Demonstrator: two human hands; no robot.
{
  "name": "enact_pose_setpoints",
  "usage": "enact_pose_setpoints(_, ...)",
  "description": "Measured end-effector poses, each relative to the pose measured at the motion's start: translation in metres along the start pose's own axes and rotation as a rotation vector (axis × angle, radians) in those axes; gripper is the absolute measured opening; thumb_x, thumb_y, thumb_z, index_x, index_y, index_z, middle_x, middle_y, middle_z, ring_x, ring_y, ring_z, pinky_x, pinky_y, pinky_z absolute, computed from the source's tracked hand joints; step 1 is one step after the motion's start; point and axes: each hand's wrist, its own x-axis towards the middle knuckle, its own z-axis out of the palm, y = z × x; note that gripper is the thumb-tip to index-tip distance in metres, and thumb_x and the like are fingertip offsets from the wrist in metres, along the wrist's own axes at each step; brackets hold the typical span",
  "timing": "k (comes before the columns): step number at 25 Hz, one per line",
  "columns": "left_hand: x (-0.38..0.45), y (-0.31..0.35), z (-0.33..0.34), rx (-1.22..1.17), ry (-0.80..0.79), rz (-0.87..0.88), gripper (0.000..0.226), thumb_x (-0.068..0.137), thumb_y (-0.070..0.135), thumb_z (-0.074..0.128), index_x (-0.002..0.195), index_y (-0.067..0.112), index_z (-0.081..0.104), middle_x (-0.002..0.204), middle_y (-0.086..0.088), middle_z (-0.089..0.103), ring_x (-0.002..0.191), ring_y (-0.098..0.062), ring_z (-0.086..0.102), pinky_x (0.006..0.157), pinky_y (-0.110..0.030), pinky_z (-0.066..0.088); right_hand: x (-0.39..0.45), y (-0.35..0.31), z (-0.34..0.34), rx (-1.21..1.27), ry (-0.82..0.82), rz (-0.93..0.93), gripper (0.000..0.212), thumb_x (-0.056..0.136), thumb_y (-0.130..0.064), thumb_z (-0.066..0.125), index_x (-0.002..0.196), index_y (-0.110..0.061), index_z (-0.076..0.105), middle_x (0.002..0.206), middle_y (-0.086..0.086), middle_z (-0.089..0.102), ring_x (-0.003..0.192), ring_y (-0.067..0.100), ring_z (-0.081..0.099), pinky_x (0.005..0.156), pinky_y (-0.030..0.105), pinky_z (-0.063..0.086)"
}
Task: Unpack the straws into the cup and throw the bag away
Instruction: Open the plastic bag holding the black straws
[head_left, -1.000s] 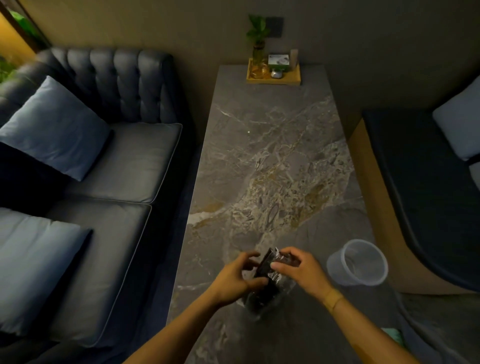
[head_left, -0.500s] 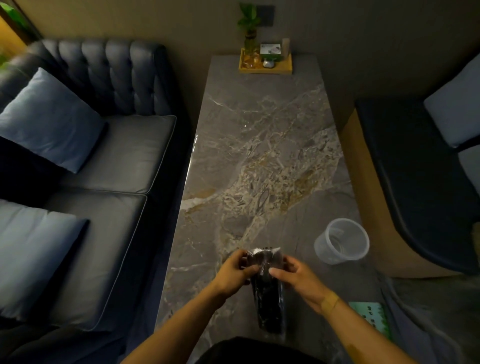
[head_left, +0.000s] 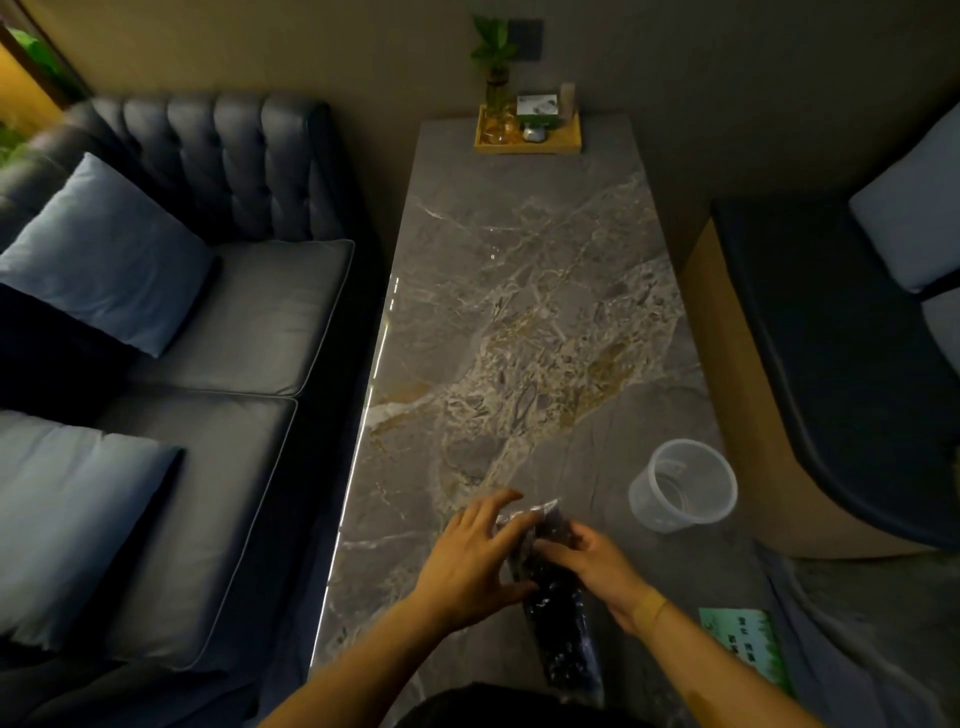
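**Both hands on the bag of straws, cup empty beside them**

The left hand (head_left: 470, 564) and the right hand (head_left: 597, 564) meet at the upper end of a long clear bag (head_left: 563, 639) that is full of dark straws. The bag lies lengthwise on the marble table (head_left: 519, 312), with its lower end pointing toward the person and its crinkled top sticking out just beyond the fingertips. The left hand is half spread: the thumb presses on the side of the bag and the long fingers reach over the top. The right hand is curled, with the thumb and fingers pinching the plastic near the top. It is perhaps the bag's mouth that they hold, but the picture is dim and slightly blurred there, so I cannot tell.

The clear plastic cup (head_left: 683, 486) stands upright to the right of the right hand and a little farther away, apart from it, and nothing is seen inside. A green card (head_left: 745, 649) lies near the right wrist, on its outer side. Far beyond both hands, at the other end of the table, is a wooden tray (head_left: 527, 145) with a small plant (head_left: 493, 52).
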Motion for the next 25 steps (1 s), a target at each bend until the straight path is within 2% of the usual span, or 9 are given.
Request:
enact_pose_setpoints(4, 0.004, 0.009, 0.005, 0.114, 0.016, 0.063, 0.063, 0.078, 0.054, 0.061, 0.134, 0.03, 0.046, 0.138, -0.006, 0.049, 0.119, -0.027, 0.054, 0.088, -0.04, 0.053, -0.003, -0.001, -0.001, -0.014, -0.086, 0.008, 0.046, 0.079, -0.001, 0.072, 0.122, -0.011, 0.061, 0.117, 0.014, 0.07, 0.112, 0.026, 0.065, 0.101, 0.043, 0.05)
enact_pose_setpoints(9, 0.002, 0.007, 0.006, 0.114, 0.06, 0.058, 0.048, 0.087, 0.045, 0.061, 0.13, 0.025, 0.052, 0.133, -0.005, 0.057, 0.112, -0.024, 0.061, 0.084, -0.037, 0.056, -0.005, -0.003, -0.013, -0.085, -0.275, 0.04, 0.072, 0.065, 0.018, 0.073, 0.125, -0.018, 0.054, 0.122, 0.013, 0.068, 0.114, 0.024, 0.063, 0.099, 0.04, 0.052)
enact_pose_setpoints(13, 0.011, 0.011, -0.002, 0.033, 0.109, 0.001, 0.032, 0.094, 0.04, 0.052, 0.122, 0.025, 0.057, 0.126, 0.0, 0.062, 0.104, -0.021, 0.064, 0.079, -0.033, 0.055, 0.001, 0.003, -0.01, -0.145, -0.187, -0.005, 0.069, 0.068, 0.011, 0.074, 0.128, -0.015, 0.053, 0.121, 0.007, 0.068, 0.112, 0.018, 0.064, 0.096, 0.035, 0.053)
enact_pose_setpoints(16, 0.024, 0.013, -0.009, -0.171, 0.161, -0.117, 0.027, 0.096, 0.043, 0.046, 0.109, 0.025, 0.061, 0.104, 0.001, 0.07, 0.09, -0.02, 0.066, 0.071, -0.033, 0.053, 0.007, 0.006, -0.008, -0.123, -0.078, -0.047, 0.055, 0.076, -0.007, 0.078, 0.126, -0.012, 0.057, 0.117, 0.004, 0.07, 0.109, 0.015, 0.066, 0.095, 0.032, 0.053)
enact_pose_setpoints(18, 0.033, 0.009, -0.014, -0.411, 0.158, -0.29, 0.022, 0.096, 0.042, 0.048, 0.1, 0.026, 0.063, 0.093, 0.004, 0.072, 0.083, -0.014, 0.067, 0.07, -0.032, 0.051, 0.009, 0.005, -0.007, -0.094, -0.053, -0.037, 0.045, 0.079, -0.014, 0.076, 0.121, -0.013, 0.062, 0.113, 0.005, 0.073, 0.106, 0.016, 0.068, 0.093, 0.031, 0.054)
enact_pose_setpoints(20, 0.042, 0.002, -0.016, -0.69, 0.141, -0.425, 0.016, 0.095, 0.036, 0.054, 0.091, 0.028, 0.067, 0.084, 0.007, 0.074, 0.075, -0.007, 0.068, 0.067, -0.024, 0.053, 0.009, 0.004, -0.008, -0.089, -0.07, -0.029, 0.038, 0.08, -0.016, 0.075, 0.116, -0.015, 0.066, 0.109, 0.003, 0.075, 0.103, 0.017, 0.069, 0.087, 0.027, 0.055)
enact_pose_setpoints(22, 0.05, -0.006, -0.019, -0.929, 0.131, -0.538, 0.014, 0.094, 0.029, 0.059, 0.084, 0.029, 0.069, 0.079, 0.005, 0.077, 0.067, -0.007, 0.069, 0.06, -0.018, 0.051, 0.007, 0.002, -0.008, -0.089, -0.085, -0.015, 0.035, 0.079, -0.017, 0.076, 0.113, -0.016, 0.068, 0.106, 0.002, 0.076, 0.101, 0.016, 0.07, 0.082, 0.024, 0.056)
enact_pose_setpoints(25, 0.054, -0.015, -0.022, -1.125, 0.101, -0.715, 0.009, 0.09, 0.03, 0.064, 0.084, 0.026, 0.07, 0.08, -0.003, 0.078, 0.065, -0.015, 0.071, 0.052, -0.019, 0.05, 0.006, 0.002, -0.007, -0.075, -0.108, 0.019, 0.034, 0.078, -0.016, 0.077, 0.111, -0.013, 0.069, 0.107, 0.006, 0.075, 0.101, 0.019, 0.07, 0.08, 0.023, 0.056)
